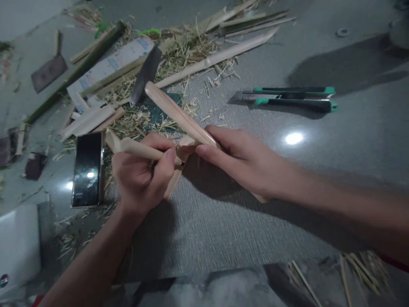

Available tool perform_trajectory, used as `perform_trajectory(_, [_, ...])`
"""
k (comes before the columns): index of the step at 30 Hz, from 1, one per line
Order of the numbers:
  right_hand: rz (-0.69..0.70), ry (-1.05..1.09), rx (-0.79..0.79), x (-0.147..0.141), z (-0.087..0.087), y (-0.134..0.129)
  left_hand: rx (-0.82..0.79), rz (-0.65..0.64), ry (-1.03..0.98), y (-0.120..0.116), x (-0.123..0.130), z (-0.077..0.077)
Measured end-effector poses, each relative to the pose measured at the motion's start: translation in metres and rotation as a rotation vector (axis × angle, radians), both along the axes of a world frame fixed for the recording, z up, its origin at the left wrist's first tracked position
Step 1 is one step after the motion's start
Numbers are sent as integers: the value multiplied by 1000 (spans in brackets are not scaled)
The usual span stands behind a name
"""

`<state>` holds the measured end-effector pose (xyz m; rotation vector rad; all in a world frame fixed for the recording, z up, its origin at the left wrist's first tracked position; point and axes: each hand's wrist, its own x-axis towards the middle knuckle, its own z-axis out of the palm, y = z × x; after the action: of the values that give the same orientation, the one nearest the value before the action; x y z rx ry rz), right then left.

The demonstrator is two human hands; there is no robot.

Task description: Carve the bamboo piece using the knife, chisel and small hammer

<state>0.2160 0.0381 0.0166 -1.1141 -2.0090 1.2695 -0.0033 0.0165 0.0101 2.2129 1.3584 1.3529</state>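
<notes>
My left hand (143, 170) is closed in a pen-like grip on a pale wooden-handled tool (140, 149). Its small dark tip points down at a pale strip of bamboo or wood (173, 186); contact is hard to make out. My right hand (243, 160) is closed around the lower handle of a hammer (179, 113). The hammer's dark metal head (145, 76) points up and left, above the shavings. A pale end (261, 198) shows below my right palm. Fingers partly hide the strip between my hands.
A green-and-black utility knife (294, 100) lies blade out at right. A phone (88, 169) lies beside my left hand. Shavings (188, 53), bamboo lengths (220, 55) and a printed strip (111, 64) spread behind. A pale device (19, 247) sits lower left. The table's front edge runs below.
</notes>
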Motion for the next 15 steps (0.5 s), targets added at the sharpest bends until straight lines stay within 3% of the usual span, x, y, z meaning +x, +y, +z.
perform_trajectory(8, [-13,4,-24,-1,3,0,-117,114,137,-1,13,5])
perform_trajectory(15, [-12,1,-13,-1,2,0,-41,135,164,-7,14,8])
